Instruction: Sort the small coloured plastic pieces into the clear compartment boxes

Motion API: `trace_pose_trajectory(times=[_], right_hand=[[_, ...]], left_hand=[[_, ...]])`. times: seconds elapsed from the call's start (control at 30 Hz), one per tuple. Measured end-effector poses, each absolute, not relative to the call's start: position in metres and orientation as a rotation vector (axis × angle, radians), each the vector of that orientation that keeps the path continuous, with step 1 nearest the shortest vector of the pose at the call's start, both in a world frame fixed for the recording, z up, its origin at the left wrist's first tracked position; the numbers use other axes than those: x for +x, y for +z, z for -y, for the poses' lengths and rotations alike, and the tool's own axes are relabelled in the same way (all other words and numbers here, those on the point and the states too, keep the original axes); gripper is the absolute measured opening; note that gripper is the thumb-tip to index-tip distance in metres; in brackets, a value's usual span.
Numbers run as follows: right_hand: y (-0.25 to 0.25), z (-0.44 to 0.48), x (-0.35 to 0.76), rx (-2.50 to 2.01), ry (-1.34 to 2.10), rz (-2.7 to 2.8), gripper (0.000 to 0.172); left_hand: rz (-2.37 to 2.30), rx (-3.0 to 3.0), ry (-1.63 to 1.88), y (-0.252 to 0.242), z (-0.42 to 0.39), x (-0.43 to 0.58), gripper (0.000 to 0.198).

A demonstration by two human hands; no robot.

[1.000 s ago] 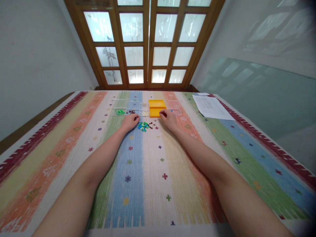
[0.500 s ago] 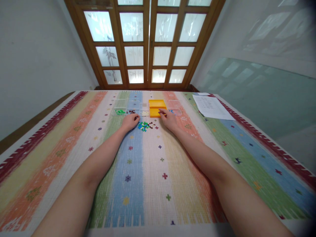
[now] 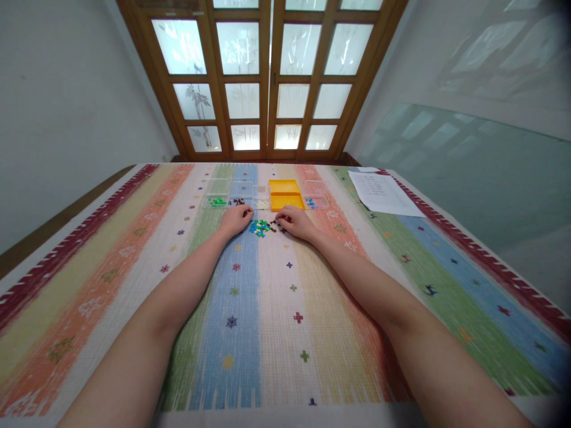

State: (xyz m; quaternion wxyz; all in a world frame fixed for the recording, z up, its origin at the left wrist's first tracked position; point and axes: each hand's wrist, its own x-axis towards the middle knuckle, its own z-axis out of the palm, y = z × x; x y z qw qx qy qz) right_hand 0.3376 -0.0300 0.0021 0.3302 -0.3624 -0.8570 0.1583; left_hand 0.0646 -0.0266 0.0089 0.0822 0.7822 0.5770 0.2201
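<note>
A small heap of tiny coloured beads (image 3: 259,227), green, blue and dark ones, lies on the striped cloth between my two hands. My left hand (image 3: 235,219) rests curled at the heap's left edge. My right hand (image 3: 295,222) lies at the heap's right side, fingertips pinched together among the dark beads; whether a bead is between them is too small to tell. Just beyond the hands stands a yellow tray (image 3: 285,195) in a row of clear little boxes: one with green beads (image 3: 216,202), one with pale beads (image 3: 261,204), one with blue beads (image 3: 314,203).
A printed sheet of paper (image 3: 382,193) lies at the far right of the table. The striped cloth (image 3: 267,309) covers the whole tabletop. A wooden-framed frosted-glass door (image 3: 263,77) stands behind the table's far edge.
My right hand has drawn back from the yellow tray and moved left and nearer, down to the bead heap. The left hand has stayed where it was.
</note>
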Motion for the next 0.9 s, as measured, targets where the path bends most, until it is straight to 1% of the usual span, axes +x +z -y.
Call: trace_pose_trajectory(times=[0.2, 0.57, 0.77, 0.9], right_hand=[[0.006, 0.035, 0.336, -0.889, 0.395, 2.366, 0.017], [0.008, 0.036, 0.337, -0.847, 0.437, 2.402, 0.01], [0.004, 0.03, 0.34, -1.038, 0.484, 2.107, 0.012], [-0.002, 0.018, 0.347, -1.121, 0.378, 1.925, 0.015]], left_hand=[[-1.736, 2.328, 0.643, 0.01, 0.027, 0.066, 0.028], [-1.73, 2.332, 0.656, 0.009, 0.027, 0.065, 0.027], [-1.706, 2.335, 0.67, 0.011, 0.028, 0.065, 0.028], [-1.675, 2.353, 0.686, 0.011, 0.028, 0.066, 0.029]])
